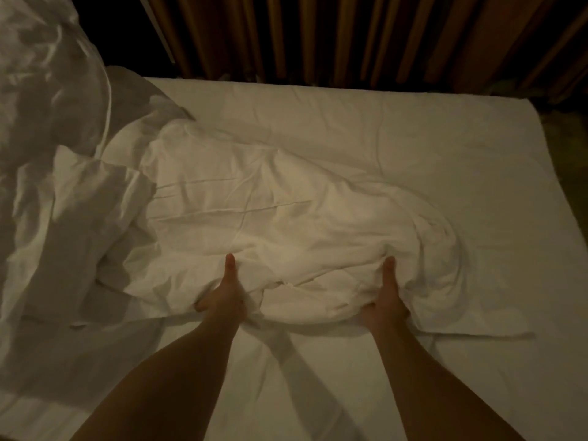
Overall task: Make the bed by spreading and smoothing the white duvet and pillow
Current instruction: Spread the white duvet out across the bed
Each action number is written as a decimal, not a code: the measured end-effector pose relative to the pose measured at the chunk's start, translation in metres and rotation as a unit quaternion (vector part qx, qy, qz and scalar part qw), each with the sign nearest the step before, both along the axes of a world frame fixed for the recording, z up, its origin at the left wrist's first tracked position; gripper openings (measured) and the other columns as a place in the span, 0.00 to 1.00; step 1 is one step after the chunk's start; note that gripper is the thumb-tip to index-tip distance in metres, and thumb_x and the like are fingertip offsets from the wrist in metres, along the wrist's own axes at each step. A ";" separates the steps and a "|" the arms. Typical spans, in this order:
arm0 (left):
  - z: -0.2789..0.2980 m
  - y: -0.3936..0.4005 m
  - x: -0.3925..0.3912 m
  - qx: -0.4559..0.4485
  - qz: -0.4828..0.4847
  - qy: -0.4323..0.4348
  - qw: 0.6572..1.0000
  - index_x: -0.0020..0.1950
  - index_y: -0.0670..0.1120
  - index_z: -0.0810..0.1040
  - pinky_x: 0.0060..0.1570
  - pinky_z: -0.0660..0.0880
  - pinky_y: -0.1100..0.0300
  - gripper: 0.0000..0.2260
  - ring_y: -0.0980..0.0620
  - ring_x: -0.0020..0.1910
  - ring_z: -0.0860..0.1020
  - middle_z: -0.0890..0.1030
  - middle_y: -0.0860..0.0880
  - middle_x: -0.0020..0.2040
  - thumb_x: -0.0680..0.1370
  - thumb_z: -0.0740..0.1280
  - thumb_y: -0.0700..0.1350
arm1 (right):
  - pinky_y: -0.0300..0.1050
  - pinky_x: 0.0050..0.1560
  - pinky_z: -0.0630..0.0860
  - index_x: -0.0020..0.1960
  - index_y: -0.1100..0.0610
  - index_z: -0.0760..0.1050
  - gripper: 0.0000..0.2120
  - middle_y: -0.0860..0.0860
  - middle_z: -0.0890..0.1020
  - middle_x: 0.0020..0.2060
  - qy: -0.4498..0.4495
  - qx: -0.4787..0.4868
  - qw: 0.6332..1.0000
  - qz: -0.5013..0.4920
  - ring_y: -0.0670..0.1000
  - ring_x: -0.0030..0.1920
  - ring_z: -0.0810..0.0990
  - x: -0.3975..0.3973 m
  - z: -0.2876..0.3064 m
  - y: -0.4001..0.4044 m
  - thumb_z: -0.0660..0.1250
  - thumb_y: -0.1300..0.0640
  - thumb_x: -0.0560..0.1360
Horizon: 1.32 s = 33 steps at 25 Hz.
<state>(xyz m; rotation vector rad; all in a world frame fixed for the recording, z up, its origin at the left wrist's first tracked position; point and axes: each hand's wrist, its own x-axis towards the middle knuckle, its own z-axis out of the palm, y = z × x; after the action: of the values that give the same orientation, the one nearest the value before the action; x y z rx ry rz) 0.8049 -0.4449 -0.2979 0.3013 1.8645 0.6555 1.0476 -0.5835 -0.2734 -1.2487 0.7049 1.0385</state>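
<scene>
At lower centre, you grip the bunched duvet edge.
Your left hand (222, 297) and right hand (383, 300) clamp the white duvet (286, 218), thumbs on top, set apart, likely to spread it over the bare sheet (350, 122).

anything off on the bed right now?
Yes. The duvet lies bunched and creased mid-bed instead of spread, leaving the sheet bare on the far and right sides. More bedding is heaped at the left. The left hand and right hand grip the duvet's near edge.
</scene>
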 end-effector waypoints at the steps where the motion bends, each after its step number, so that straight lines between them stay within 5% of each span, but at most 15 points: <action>1: -0.015 0.007 0.001 0.005 -0.004 -0.046 0.999 0.75 0.47 0.67 0.61 0.77 0.47 0.66 0.43 0.65 0.78 0.76 0.45 0.71 0.46 0.71 0.82 | 0.67 0.63 0.75 0.77 0.44 0.64 0.54 0.52 0.75 0.71 -0.018 0.061 0.998 0.019 0.60 0.66 0.78 -0.001 0.004 0.004 0.78 0.27 0.58; 3: -0.009 0.015 0.006 0.044 -0.012 -0.144 0.989 0.72 0.51 0.72 0.52 0.82 0.46 0.55 0.44 0.61 0.81 0.79 0.45 0.68 0.52 0.76 0.77 | 0.69 0.55 0.79 0.74 0.45 0.68 0.48 0.52 0.79 0.68 -0.042 0.099 0.994 0.023 0.60 0.62 0.81 0.007 0.020 0.015 0.82 0.34 0.59; 6: 0.108 0.017 0.044 0.112 0.023 -0.210 0.971 0.64 0.47 0.74 0.42 0.82 0.48 0.33 0.43 0.56 0.82 0.80 0.42 0.64 0.70 0.74 0.68 | 0.68 0.53 0.80 0.74 0.45 0.67 0.53 0.50 0.81 0.64 -0.085 0.089 0.992 -0.021 0.59 0.59 0.82 0.039 0.064 0.033 0.84 0.33 0.54; 9: 0.224 0.035 0.088 0.194 0.009 -0.067 0.979 0.67 0.43 0.74 0.56 0.78 0.47 0.37 0.44 0.54 0.80 0.79 0.47 0.61 0.71 0.71 0.70 | 0.56 0.47 0.84 0.73 0.50 0.68 0.57 0.50 0.81 0.63 -0.185 0.096 0.978 -0.013 0.56 0.57 0.84 0.076 0.181 0.052 0.82 0.28 0.50; 12: 0.377 0.041 0.145 0.273 -0.073 -0.145 0.948 0.57 0.45 0.76 0.43 0.79 0.53 0.30 0.49 0.44 0.80 0.82 0.50 0.51 0.70 0.72 0.69 | 0.51 0.56 0.78 0.77 0.59 0.62 0.48 0.58 0.76 0.68 -0.337 0.070 0.939 0.023 0.61 0.65 0.77 0.111 0.334 0.044 0.73 0.32 0.68; 15: 0.501 0.053 0.194 0.329 -0.154 -0.165 0.917 0.46 0.46 0.77 0.25 0.75 0.63 0.25 0.54 0.34 0.78 0.80 0.52 0.39 0.72 0.70 0.69 | 0.50 0.51 0.74 0.71 0.64 0.69 0.44 0.61 0.78 0.65 -0.473 0.057 0.879 0.016 0.63 0.64 0.78 0.150 0.445 0.030 0.71 0.32 0.70; 18: 0.554 0.056 0.229 0.375 -0.205 -0.158 0.890 0.50 0.44 0.78 0.32 0.78 0.61 0.30 0.54 0.35 0.80 0.81 0.52 0.39 0.72 0.66 0.73 | 0.48 0.48 0.73 0.69 0.63 0.71 0.42 0.60 0.81 0.59 -0.547 0.055 0.835 -0.012 0.61 0.60 0.80 0.183 0.506 0.021 0.73 0.33 0.69; 21: 0.520 0.055 0.251 0.347 -0.281 -0.106 0.888 0.50 0.43 0.77 0.36 0.77 0.57 0.36 0.52 0.33 0.78 0.80 0.49 0.37 0.70 0.62 0.77 | 0.46 0.50 0.75 0.63 0.52 0.71 0.39 0.51 0.80 0.49 -0.516 0.064 0.854 0.014 0.54 0.51 0.81 0.201 0.498 0.009 0.73 0.27 0.64; 24: 0.431 0.048 0.251 0.201 -0.369 -0.131 0.898 0.74 0.50 0.69 0.57 0.79 0.46 0.57 0.43 0.59 0.80 0.80 0.45 0.65 0.55 0.62 0.85 | 0.49 0.50 0.78 0.57 0.45 0.73 0.40 0.51 0.78 0.51 -0.408 0.070 0.901 0.131 0.49 0.47 0.81 0.217 0.395 -0.012 0.70 0.20 0.56; 26: 0.369 0.028 0.235 0.140 -0.440 -0.132 0.877 0.76 0.45 0.67 0.64 0.75 0.44 0.60 0.41 0.66 0.76 0.76 0.46 0.69 0.56 0.61 0.85 | 0.39 0.43 0.76 0.59 0.33 0.71 0.38 0.39 0.70 0.51 -0.363 0.040 0.899 0.243 0.35 0.43 0.75 0.198 0.327 -0.029 0.67 0.17 0.55; 27: 0.344 0.013 0.225 0.132 -0.452 -0.122 0.874 0.76 0.42 0.66 0.66 0.74 0.43 0.58 0.41 0.67 0.74 0.74 0.45 0.70 0.60 0.62 0.83 | 0.37 0.47 0.74 0.67 0.31 0.68 0.40 0.36 0.66 0.55 -0.352 0.035 0.895 0.271 0.33 0.49 0.71 0.176 0.302 -0.037 0.70 0.21 0.58; 29: 0.298 -0.015 0.203 0.141 -0.446 -0.056 0.882 0.76 0.40 0.65 0.67 0.73 0.43 0.53 0.41 0.67 0.73 0.72 0.44 0.70 0.66 0.63 0.79 | 0.41 0.63 0.67 0.81 0.44 0.53 0.51 0.39 0.63 0.67 -0.337 0.023 0.906 0.253 0.43 0.65 0.67 0.137 0.255 -0.047 0.75 0.34 0.67; 33: 0.248 -0.040 0.162 0.157 -0.438 0.003 0.885 0.80 0.43 0.60 0.69 0.72 0.43 0.58 0.39 0.70 0.73 0.72 0.40 0.73 0.61 0.64 0.80 | 0.51 0.73 0.63 0.83 0.47 0.46 0.73 0.50 0.57 0.81 -0.290 0.066 0.923 0.246 0.53 0.78 0.61 0.066 0.218 -0.038 0.77 0.25 0.48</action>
<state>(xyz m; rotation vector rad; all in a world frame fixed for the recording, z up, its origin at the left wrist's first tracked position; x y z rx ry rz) 0.9670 -0.4848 -0.0503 1.2673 1.3976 0.3053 1.1133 -0.6215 -0.0554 -1.5535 -0.1467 1.0141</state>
